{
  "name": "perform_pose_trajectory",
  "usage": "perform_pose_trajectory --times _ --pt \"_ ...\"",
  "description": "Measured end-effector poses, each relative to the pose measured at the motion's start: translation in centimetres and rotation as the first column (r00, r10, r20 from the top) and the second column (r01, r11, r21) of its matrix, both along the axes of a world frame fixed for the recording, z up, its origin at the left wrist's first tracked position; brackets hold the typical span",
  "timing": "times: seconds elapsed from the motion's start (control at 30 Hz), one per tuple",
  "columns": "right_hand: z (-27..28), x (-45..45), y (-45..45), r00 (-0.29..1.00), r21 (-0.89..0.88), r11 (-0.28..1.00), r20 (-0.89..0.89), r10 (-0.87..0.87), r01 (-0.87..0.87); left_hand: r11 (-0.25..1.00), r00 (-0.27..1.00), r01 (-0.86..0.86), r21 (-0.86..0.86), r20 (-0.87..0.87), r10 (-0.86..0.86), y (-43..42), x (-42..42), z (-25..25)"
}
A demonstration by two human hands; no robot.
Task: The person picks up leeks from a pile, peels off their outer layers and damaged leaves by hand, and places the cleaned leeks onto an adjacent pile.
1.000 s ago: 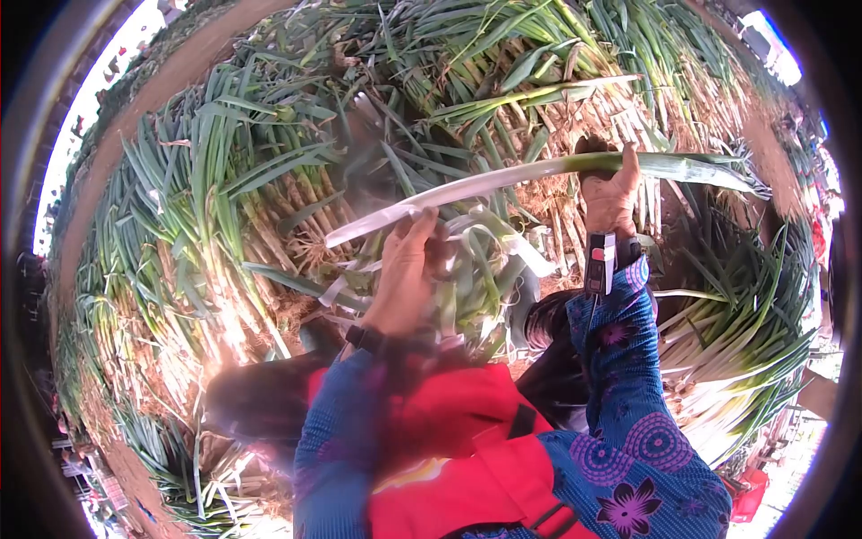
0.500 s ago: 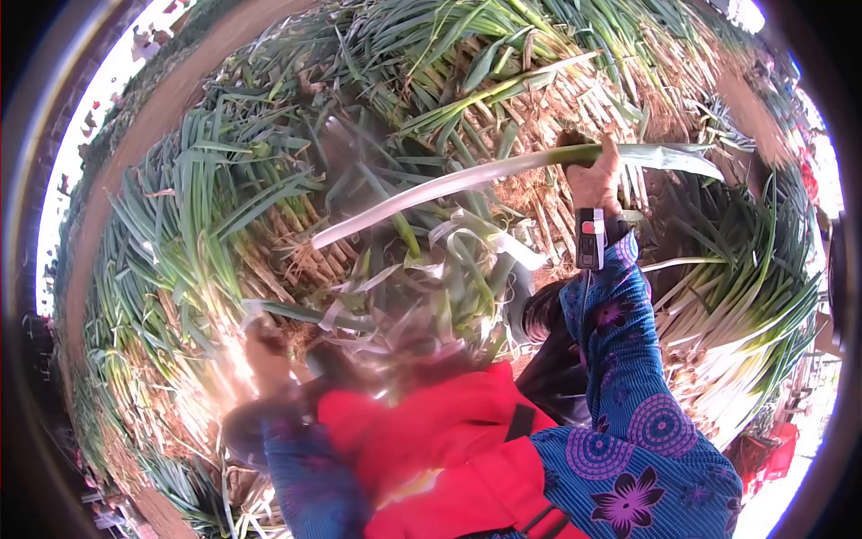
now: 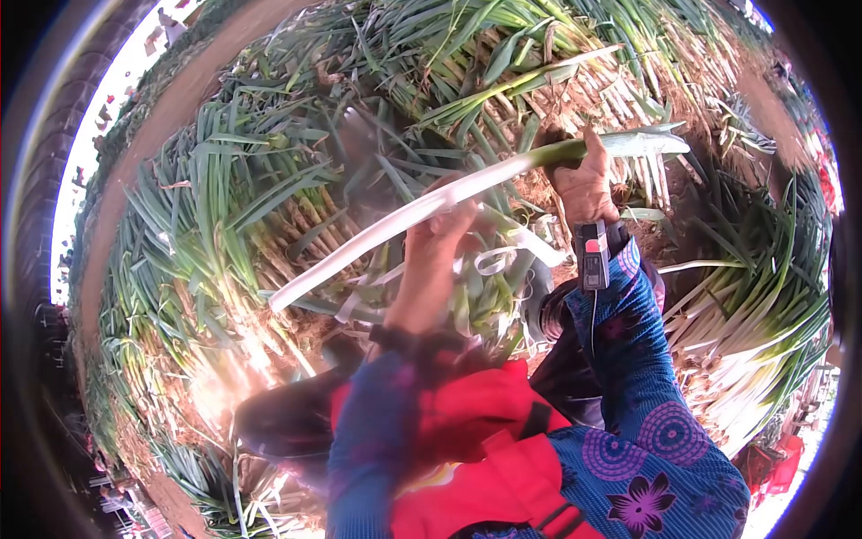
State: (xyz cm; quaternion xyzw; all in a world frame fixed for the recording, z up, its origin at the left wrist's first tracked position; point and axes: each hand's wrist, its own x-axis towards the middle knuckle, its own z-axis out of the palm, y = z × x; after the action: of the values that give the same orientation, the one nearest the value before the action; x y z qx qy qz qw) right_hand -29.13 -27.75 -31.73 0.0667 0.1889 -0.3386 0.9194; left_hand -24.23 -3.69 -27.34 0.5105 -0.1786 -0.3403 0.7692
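One long leek (image 3: 386, 225) lies aslant in front of me, its white end low at the left and its green leaves at the upper right. My right hand (image 3: 584, 184) is closed round the green part. My left hand (image 3: 437, 234) is just under the white shaft, close to its middle; it is blurred and its fingers are partly hidden behind the leek. Below the shaft lie loose peeled leaves (image 3: 476, 287).
Heaped leeks with roots (image 3: 215, 216) stand at the left, and more bunches (image 3: 575, 81) lie at the top. Cleaner white leeks (image 3: 736, 314) are piled at the right. A red crate (image 3: 784, 463) shows at the lower right.
My left hand swung down to the lower left, then came back up to the shaft. The leek has tilted more, its white end lower, and my right hand still grips it.
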Motion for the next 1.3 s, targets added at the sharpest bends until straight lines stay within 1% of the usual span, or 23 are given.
perform_pose_trajectory --times 0.07,0.27,0.33,0.37,0.47,0.53,0.6,0.67,0.7,0.73,0.77,0.8,0.83,0.87,0.9,0.93,0.97,1.0,1.03,1.13,1.2,1.23,1.3 --pt "0.0 0.0 0.0 1.0 -0.041 0.999 -0.002 -0.03 0.03 0.997 0.998 -0.018 0.076 0.062 0.013 0.4 0.2 -0.6" --pt "-0.8 -0.6 -1.7 0.994 -0.086 0.991 -0.011 -0.107 0.105 0.979 0.997 -0.071 0.192 0.053 0.062 5.2 0.3 -0.4" --pt "-0.8 -0.6 -2.7 0.987 -0.074 0.986 -0.048 -0.152 0.148 0.972 0.989 -0.117 0.203 -0.062 0.132 7.9 1.1 -0.9" --pt "-0.9 -1.2 -2.4 0.994 -0.173 0.979 0.0 -0.109 0.108 0.956 0.98 -0.163 0.245 -0.069 0.185 9.7 2.1 -2.1" --pt "-2.9 -1.3 -5.9 0.987 -0.098 0.982 -0.021 -0.162 0.16 0.925 0.926 -0.238 0.295 -0.22 0.308 18.2 6.0 -6.5" --pt "-3.3 -2.0 -6.8 0.989 -0.068 0.987 0.033 -0.145 0.147 0.89 0.823 -0.307 0.337 -0.375 0.426 22.2 7.8 -7.3" --pt "-3.0 -2.2 -7.6 0.982 -0.051 0.981 -0.021 -0.187 0.186 0.86 0.757 -0.419 0.292 -0.411 0.508 27.3 10.1 -9.3" --pt "-3.9 -2.0 -8.4 0.959 -0.159 0.955 -0.094 -0.266 0.249 0.726 0.609 -0.591 0.35 -0.397 0.687 31.9 12.0 -10.2" --pt "-4.8 -1.8 -8.4 0.944 -0.505 0.844 -0.151 -0.292 0.18 0.709 0.66 -0.569 0.416 -0.284 0.696 33.6 12.5 -10.5" --pt "-6.1 -1.9 -8.8 0.918 -0.782 0.62 -0.195 -0.344 0.066 0.689 0.711 -0.545 0.477 -0.173 0.682 34.9 12.9 -10.9" --pt "-6.5 -2.4 -9.4 0.915 -0.83 0.557 -0.217 -0.34 0.011 0.616 0.948 -0.299 0.728 0.151 0.282 36.4 13.5 -11.0" --pt "-6.9 -2.9 -10.1 0.91 -0.872 0.488 -0.235 -0.342 -0.042 0.506 0.96 -0.189 0.841 0.268 -0.086 35.0 12.5 -10.0" --pt "-7.2 -3.3 -10.7 0.904 -0.906 0.414 -0.25 -0.348 -0.091 0.384 0.83 -0.183 0.905 0.352 -0.433 33.5 11.6 -9.0" --pt "-4.7 -2.2 -7.5 0.975 -0.719 0.693 -0.111 -0.193 0.055 0.35 0.772 -0.165 0.922 0.342 -0.536 31.0 10.3 -6.5" --pt "-2.0 -1.2 -4.1 0.986 -0.398 0.902 0.075 -0.15 0.167 0.319 0.703 -0.155 0.935 0.331 -0.63 28.5 8.9 -3.9" --pt "-0.4 -0.5 -2.0 0.984 -0.533 0.836 0.173 -0.043 0.13 0.221 0.687 -0.12 0.968 0.242 -0.686 26.6 8.2 -2.3" --pt "1.3 0.2 -0.1 0.98 -0.444 0.874 0.063 -0.19 0.198 0.269 0.465 -0.184 0.945 0.325 -0.824 24.9 7.6 -1.1" --pt "0.7 0.6 0.1 0.982 -0.495 0.86 0.183 -0.038 0.125 0.322 0.22 -0.236 0.917 0.373 -0.901 23.1 6.5 0.3" --pt "0.8 1.0 0.6 0.98 -0.503 0.856 0.2 -0.017 0.117 0.289 0.595 -0.184 0.94 0.34 -0.728 19.4 4.0 3.9" --pt "1.8 1.9 2.4 0.987 -0.429 0.9 0.162 -0.006 0.076 0.59 0.558 -0.347 0.729 0.666 -0.495 15.7 1.6 7.1" --pt "1.7 2.5 3.5 0.984 -0.4 0.916 0.175 0.038 0.036 0.683 0.227 -0.541 0.49 0.867 -0.443 14.7 1.3 7.0" --pt "1.6 2.7 3.6 0.972 -0.412 0.911 0.22 0.082 0.017 0.669 0.183 -0.555 0.494 0.857 -0.482 14.5 1.6 6.6" --pt "2.1 2.8 4.1 0.947 -0.365 0.93 0.29 0.14 -0.026 0.595 0.28 -0.543 0.593 0.796 -0.537 15.1 1.7 4.7"
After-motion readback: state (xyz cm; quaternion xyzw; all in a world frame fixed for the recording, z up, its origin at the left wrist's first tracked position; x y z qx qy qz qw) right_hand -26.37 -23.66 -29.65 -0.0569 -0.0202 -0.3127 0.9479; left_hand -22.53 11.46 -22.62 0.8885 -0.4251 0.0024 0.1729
